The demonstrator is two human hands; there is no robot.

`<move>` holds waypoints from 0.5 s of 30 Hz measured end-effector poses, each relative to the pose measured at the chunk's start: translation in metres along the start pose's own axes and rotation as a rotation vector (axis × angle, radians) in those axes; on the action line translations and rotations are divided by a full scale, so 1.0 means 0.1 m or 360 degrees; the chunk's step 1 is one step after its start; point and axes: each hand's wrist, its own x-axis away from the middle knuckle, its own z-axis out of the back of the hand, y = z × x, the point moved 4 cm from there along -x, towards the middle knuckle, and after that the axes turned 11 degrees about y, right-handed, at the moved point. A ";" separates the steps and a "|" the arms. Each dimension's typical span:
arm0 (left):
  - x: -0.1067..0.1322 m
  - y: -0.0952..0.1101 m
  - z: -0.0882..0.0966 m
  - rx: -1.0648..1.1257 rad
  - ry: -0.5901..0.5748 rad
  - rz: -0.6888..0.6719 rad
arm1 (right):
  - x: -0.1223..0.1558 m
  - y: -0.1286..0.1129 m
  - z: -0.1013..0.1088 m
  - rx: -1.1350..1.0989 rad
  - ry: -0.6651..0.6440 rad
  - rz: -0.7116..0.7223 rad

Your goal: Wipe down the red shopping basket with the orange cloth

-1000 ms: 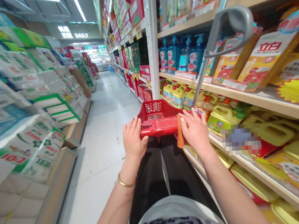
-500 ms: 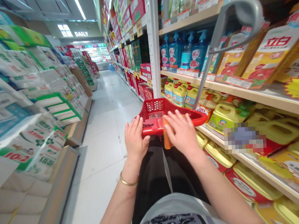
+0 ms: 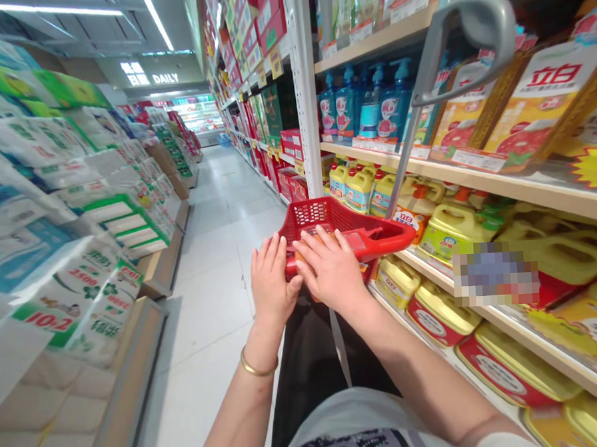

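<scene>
A red plastic shopping basket (image 3: 323,215) sits in front of me at waist height, its grey metal handle (image 3: 468,28) rising to the upper right. My left hand (image 3: 273,278) grips its near rim, with a gold bangle (image 3: 259,362) on that wrist. My right hand (image 3: 328,268) lies close beside it, fingers spread across the rim. An orange item (image 3: 309,239) shows only in part beneath those fingers, and I cannot tell what it is. Black trousers (image 3: 310,356) lie below the basket.
Shelves on the right hold blue pump bottles (image 3: 372,106) and yellow jugs (image 3: 357,190). Stacked tissue packs (image 3: 39,150) line the left side. A white tiled aisle floor (image 3: 207,301) runs ahead to lit refrigerated cases (image 3: 197,115).
My right hand has slid left toward my left hand and now covers most of the orange item. The basket has swung slightly, and the shelves have shifted as I move along the aisle.
</scene>
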 end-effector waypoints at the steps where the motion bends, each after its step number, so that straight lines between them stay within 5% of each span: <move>1: 0.00 0.01 0.00 0.0002 -0.0013 -0.0003 | 0.03 0.11 0.07 0.0023 0.0005 -0.0050; 7: 0.01 0.05 0.02 0.0025 -0.0049 0.0039 | 0.24 0.83 0.46 0.0280 0.0121 -0.0442; 15: 0.03 0.02 0.02 0.0023 -0.0028 0.0033 | 0.24 0.80 0.40 0.0304 0.0238 -0.0462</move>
